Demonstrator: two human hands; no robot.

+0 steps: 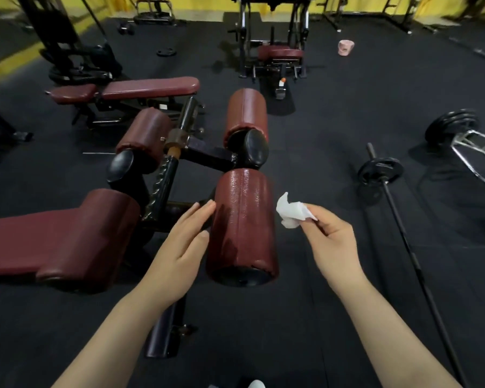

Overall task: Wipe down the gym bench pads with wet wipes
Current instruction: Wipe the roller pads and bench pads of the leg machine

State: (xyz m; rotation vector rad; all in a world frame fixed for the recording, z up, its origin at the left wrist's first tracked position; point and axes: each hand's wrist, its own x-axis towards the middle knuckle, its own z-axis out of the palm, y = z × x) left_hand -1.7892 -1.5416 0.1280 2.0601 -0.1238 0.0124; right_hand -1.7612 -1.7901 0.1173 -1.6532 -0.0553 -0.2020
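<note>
- Long maroon padded bench seat (25,242) is running off the left edge, so its far end isn't showing.
- Black steel barbell (409,247) is going out at the bottom right; its near end is cut off.
- Small pink object on the floor (345,47) is showing too small & blurry to ID.
- White thing at bottom edge (256,384) is getting cropped; can't tell what it is.

Head camera, looking forward and down

It sits close above the roller pad (242,225), with the gym floor (333,121) stretching away beyond.
</note>
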